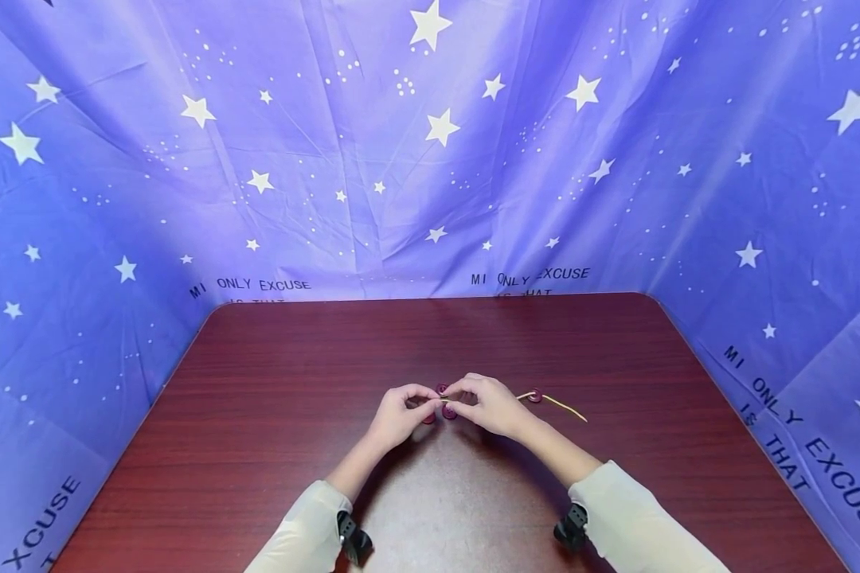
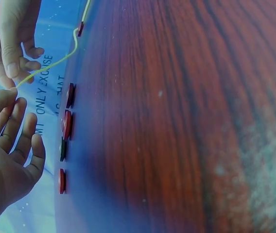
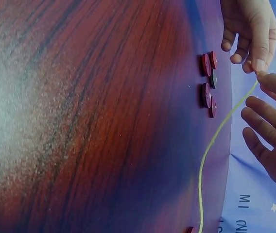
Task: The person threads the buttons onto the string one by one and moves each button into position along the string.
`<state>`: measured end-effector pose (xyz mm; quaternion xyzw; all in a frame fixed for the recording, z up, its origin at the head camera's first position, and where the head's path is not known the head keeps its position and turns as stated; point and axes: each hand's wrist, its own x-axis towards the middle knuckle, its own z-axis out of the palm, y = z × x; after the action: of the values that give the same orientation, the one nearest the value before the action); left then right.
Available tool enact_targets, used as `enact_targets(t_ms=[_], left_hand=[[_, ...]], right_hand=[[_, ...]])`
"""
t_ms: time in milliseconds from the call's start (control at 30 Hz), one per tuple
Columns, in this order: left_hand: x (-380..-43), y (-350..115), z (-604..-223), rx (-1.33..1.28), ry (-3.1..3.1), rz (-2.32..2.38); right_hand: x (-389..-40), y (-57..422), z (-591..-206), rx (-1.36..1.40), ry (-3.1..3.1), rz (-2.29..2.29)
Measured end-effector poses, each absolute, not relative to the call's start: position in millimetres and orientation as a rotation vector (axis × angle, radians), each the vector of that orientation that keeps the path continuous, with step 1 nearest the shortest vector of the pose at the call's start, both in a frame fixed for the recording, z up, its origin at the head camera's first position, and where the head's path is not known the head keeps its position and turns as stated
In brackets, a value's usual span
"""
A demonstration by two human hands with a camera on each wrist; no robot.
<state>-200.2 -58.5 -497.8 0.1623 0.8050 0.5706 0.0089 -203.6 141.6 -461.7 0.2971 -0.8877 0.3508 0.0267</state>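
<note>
My left hand (image 1: 396, 415) and right hand (image 1: 493, 404) meet fingertip to fingertip over the table. Between them, thumbs and index fingers pinch the end part of a thin yellow string (image 2: 45, 69). Whether the left fingers also hold a small button is something I cannot tell. From the fingertips the string runs behind the right hand to a dark red button (image 1: 536, 395) threaded on it, and its tail lies beyond on the right. Below the hands sit several loose buttons, among them a red button (image 3: 206, 64), a dark green button (image 3: 213, 78) and a purplish red button (image 3: 206, 95).
The dark red wood-grain table (image 1: 294, 350) has rounded far corners. A blue-violet star-printed curtain (image 1: 373, 159) hangs along its back and both sides. Light sleeves (image 1: 304, 529) cover the forearms, with a black wrist camera (image 1: 570, 527) at each cuff.
</note>
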Motion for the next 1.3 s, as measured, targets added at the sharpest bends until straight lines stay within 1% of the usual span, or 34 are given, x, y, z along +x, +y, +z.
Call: enact_targets(t_ms=[600, 833, 1300], left_hand=[[-199.7, -55.2, -497.6, 0.549, 2.486, 1.802], [-199.4, -56.3, -495.9, 0.542, 2.494, 1.801], [-197.9, -57.8, -494.1, 0.542, 2.477, 1.792]], right_hand=[[-203.1, 137.6, -463.2, 0.871, -2.769, 1.094], [-204.1, 137.6, -462.7, 0.878, -2.762, 1.06], [-201.6, 138.8, -460.6, 0.898, -2.744, 1.131]])
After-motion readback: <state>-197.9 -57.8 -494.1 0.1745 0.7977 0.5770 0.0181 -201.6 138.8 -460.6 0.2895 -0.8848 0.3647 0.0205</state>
